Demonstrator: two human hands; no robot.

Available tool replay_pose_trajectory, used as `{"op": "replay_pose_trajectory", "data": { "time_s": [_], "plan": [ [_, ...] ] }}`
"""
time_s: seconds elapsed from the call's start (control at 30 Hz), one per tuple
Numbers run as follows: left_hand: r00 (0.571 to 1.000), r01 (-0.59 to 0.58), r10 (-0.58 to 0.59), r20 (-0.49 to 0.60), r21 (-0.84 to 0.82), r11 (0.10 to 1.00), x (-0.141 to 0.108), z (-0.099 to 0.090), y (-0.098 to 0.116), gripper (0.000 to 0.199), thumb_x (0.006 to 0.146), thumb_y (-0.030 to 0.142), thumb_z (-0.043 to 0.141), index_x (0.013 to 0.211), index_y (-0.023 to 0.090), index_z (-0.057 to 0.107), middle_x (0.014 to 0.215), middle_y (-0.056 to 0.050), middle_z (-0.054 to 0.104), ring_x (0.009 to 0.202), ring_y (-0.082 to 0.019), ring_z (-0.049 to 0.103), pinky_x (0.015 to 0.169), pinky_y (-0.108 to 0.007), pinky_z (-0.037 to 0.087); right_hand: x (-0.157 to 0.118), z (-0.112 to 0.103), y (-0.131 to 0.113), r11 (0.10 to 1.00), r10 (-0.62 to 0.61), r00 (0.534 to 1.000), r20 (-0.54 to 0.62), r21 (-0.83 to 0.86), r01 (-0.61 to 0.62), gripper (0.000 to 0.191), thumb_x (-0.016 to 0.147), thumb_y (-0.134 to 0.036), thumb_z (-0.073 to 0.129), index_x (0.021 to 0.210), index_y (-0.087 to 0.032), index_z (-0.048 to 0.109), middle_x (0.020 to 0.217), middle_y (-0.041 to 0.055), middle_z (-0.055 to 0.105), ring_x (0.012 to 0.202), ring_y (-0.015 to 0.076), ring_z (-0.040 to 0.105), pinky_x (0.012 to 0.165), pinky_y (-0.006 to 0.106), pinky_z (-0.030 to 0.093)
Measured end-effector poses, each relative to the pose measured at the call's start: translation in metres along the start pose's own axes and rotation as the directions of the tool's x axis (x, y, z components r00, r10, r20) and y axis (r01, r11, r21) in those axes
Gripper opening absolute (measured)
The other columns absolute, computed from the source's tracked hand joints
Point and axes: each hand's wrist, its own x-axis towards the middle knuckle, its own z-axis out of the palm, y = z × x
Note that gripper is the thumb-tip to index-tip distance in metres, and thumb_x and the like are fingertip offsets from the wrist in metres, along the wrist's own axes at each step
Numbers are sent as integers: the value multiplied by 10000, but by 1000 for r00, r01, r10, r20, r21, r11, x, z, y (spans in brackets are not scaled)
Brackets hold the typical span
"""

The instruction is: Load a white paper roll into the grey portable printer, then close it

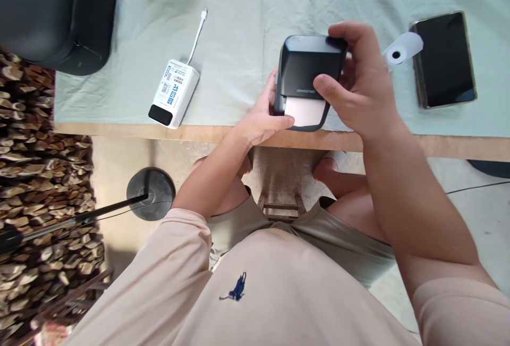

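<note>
Between the fingers of the left hand [265,109] and right hand [366,88] sits a black gadget [308,67]; left ones wrap its side, thumb on the pale panel [306,111], right ones are half spread, gripping it too. Just right of those there's a white roll [410,44] by a phone [446,61], power bank [174,91] well off left.

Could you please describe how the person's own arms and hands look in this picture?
The left hand and right hand are bare, with no gloves, rings or watch visible. Plain, pale peach short sleeves leave the forearms uncovered.
</note>
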Motion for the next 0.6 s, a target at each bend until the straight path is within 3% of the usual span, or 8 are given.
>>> {"op": "replay_pose_trajectory", "data": {
  "time_s": [0.07,0.17,0.23,0.3,0.47,0.6],
  "plan": [
    [1000,-17,17,9,-40,999,0,1,-1,1008,649,485,1021,1525,296,559,1317,-58,777,1434,-389,747,1114,-459,678,-1,4,4,992,41,998,42,115,-45,695,940,-585,850,1542,-450,530,1408,16,691,1035,195,734,798,341,663],
    [998,-59,58,-26,-57,997,1,5,-3,687,852,637,872,1388,270,650,1187,-54,796,1321,-355,802,1021,-421,693,-2,11,10,968,89,995,41,233,-96,774,858,-627,932,1514,-484,546,1248,9,741,959,207,727,764,349,660],
    [997,-58,56,-52,-35,998,2,7,-3,494,977,568,766,1363,278,663,1212,-44,805,1390,-333,782,1076,-428,686,-2,14,12,957,126,992,29,261,-129,783,812,-656,953,1475,-482,575,1213,12,753,961,225,729,781,375,668],
    [997,-35,33,-66,-25,999,2,8,-2,403,1014,514,736,1339,284,677,1259,-41,805,1461,-331,751,1135,-452,676,-1,17,13,955,160,987,7,252,-157,800,762,-673,964,1438,-460,594,1209,13,757,950,232,718,777,395,667],
    [994,-8,3,-106,-49,999,2,12,2,514,927,572,833,1327,276,703,1310,-74,806,1589,-407,659,1195,-517,656,1,17,9,961,214,977,-12,183,-208,803,726,-634,964,1406,-417,595,1252,19,748,988,245,714,769,404,659],
    [998,34,-40,-44,-131,991,3,16,9,639,1056,736,574,1470,263,693,1368,-85,837,1752,-408,466,1304,-547,594,0,21,14,980,155,987,-50,133,-147,745,832,-644,879,1473,-409,581,1203,16,747,972,242,736,787,410,671]
  ]
}}
